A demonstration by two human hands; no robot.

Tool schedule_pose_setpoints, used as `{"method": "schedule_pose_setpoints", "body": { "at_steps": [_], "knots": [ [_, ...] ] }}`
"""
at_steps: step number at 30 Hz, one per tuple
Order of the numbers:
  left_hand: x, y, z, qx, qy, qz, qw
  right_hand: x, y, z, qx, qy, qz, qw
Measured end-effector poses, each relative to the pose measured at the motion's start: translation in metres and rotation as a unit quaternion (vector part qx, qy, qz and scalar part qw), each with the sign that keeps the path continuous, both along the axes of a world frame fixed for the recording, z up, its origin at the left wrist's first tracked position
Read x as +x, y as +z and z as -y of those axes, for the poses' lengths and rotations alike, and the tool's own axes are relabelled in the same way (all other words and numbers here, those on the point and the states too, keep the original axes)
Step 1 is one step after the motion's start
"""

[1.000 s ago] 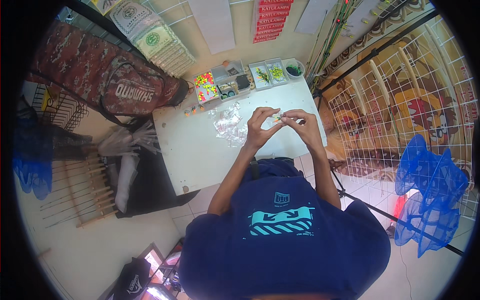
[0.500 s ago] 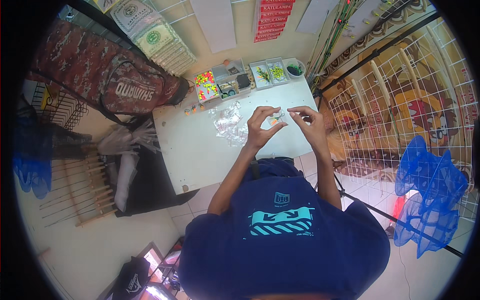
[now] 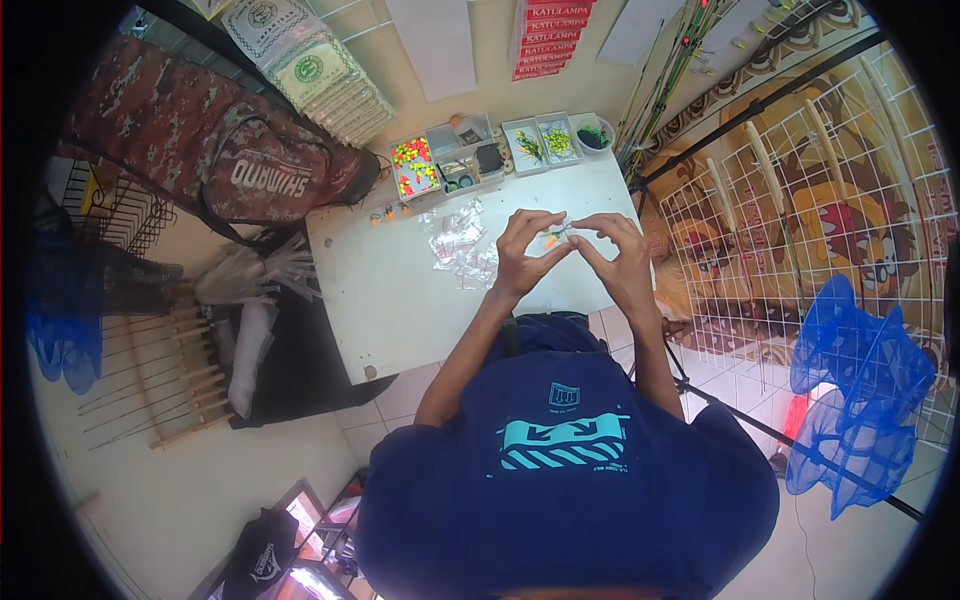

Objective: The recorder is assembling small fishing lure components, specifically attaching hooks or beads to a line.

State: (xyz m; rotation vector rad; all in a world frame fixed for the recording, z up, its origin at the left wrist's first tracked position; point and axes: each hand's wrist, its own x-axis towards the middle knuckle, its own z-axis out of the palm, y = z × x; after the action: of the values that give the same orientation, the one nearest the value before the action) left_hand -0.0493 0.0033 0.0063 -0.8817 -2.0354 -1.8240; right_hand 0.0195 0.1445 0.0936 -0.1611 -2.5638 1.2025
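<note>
Above the white table (image 3: 385, 320), a small clear plastic bag (image 3: 552, 241) is held up between my two hands. Bits of orange and green show inside it; they are too small to name. My left hand (image 3: 522, 252) pinches the bag's left side between thumb and fingers. My right hand (image 3: 620, 258) is closed in a pinch at the bag's upper right edge. Left of my hands lies a loose pile of clear plastic bags (image 3: 462, 245).
Along the table's back stand a box of red and yellow beads (image 3: 413, 168), a grey divided tray (image 3: 465, 150), a tray of green pieces (image 3: 543, 145) and a round tub (image 3: 592, 135). A camouflage rod bag (image 3: 240, 160) leans left; a wire grid (image 3: 740, 230) stands right.
My right hand has moved left and its fingertips have come onto the bag's edge beside my left hand. My left hand has hardly moved.
</note>
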Motion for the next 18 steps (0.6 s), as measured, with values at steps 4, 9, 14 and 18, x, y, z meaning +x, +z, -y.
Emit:
{"method": "schedule_pose_setpoints", "body": {
  "at_steps": [4, 9, 14, 18],
  "knots": [
    [0.000, 0.001, 0.000, 0.000, 0.008, -0.008, 1.000, 0.001, 0.001, 0.002, 0.074, 0.000, -0.016, 0.997],
    [0.000, 0.000, 0.001, -0.009, 0.011, -0.021, 1.000, 0.002, 0.004, 0.006, 0.055, 0.008, -0.008, 0.998],
    [-0.002, 0.002, 0.002, -0.008, 0.017, -0.035, 0.999, 0.001, 0.003, 0.009, 0.038, 0.011, 0.015, 0.999],
    [-0.002, 0.002, 0.003, -0.009, 0.020, -0.036, 0.999, 0.001, 0.006, 0.010, -0.004, 0.022, 0.021, 1.000]
  ]
}}
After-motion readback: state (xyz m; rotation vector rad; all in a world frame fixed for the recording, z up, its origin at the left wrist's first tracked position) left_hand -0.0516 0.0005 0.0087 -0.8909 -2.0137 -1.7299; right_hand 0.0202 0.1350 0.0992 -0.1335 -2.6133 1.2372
